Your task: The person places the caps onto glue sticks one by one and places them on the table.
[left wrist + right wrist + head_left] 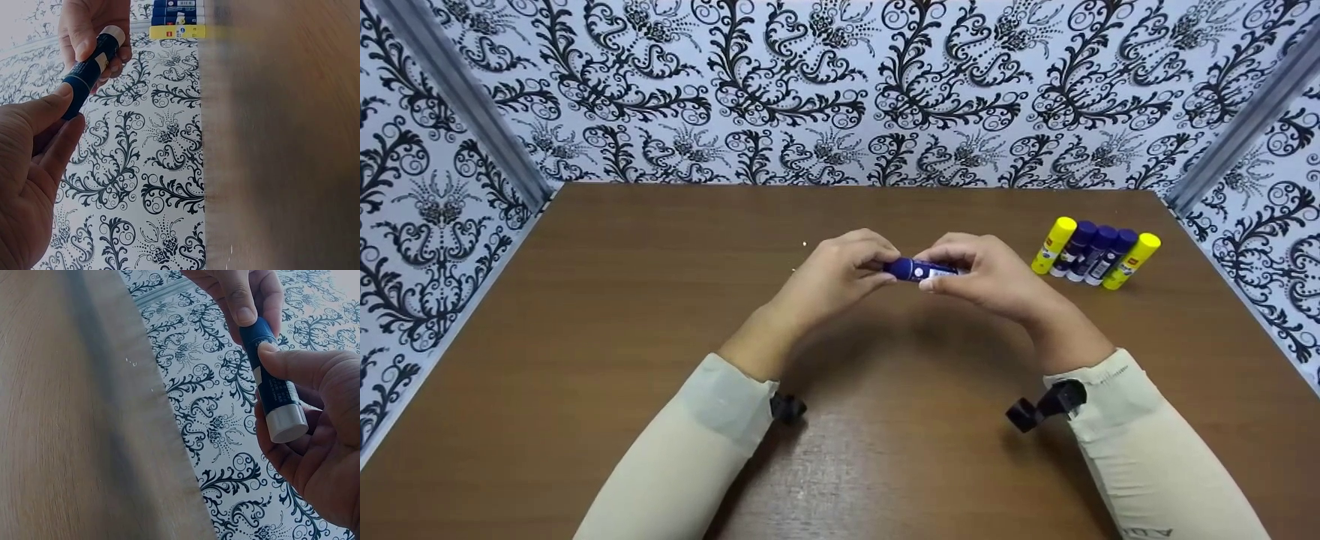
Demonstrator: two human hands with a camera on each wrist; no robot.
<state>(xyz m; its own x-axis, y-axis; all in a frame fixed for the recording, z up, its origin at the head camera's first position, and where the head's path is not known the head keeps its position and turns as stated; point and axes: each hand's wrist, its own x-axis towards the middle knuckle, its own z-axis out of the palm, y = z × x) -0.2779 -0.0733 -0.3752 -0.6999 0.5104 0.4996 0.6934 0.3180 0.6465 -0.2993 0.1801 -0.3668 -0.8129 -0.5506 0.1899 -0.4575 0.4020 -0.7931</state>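
Above the middle of the table, both hands hold one dark blue glue stick point(919, 271) with a white base. My left hand point(840, 268) pinches the capped end between thumb and fingers. The right hand point(994, 276) grips the body from the other side, its thumb along the label. In the left wrist view the glue stick point(88, 72) slants upward, its white base point(114, 34) by the right hand. The right wrist view shows the blue cap point(256, 331) still on the stick, under the left thumb. The right fingers partly cover the label.
Back right on the brown table point(660, 315), several glue sticks lie side by side: a yellow one point(1054, 245) and another yellow one point(1132, 261) flank blue ones point(1092, 253). Small white specks point(804, 244) dot the table left of centre. Patterned walls point(825, 90) enclose the back and sides.
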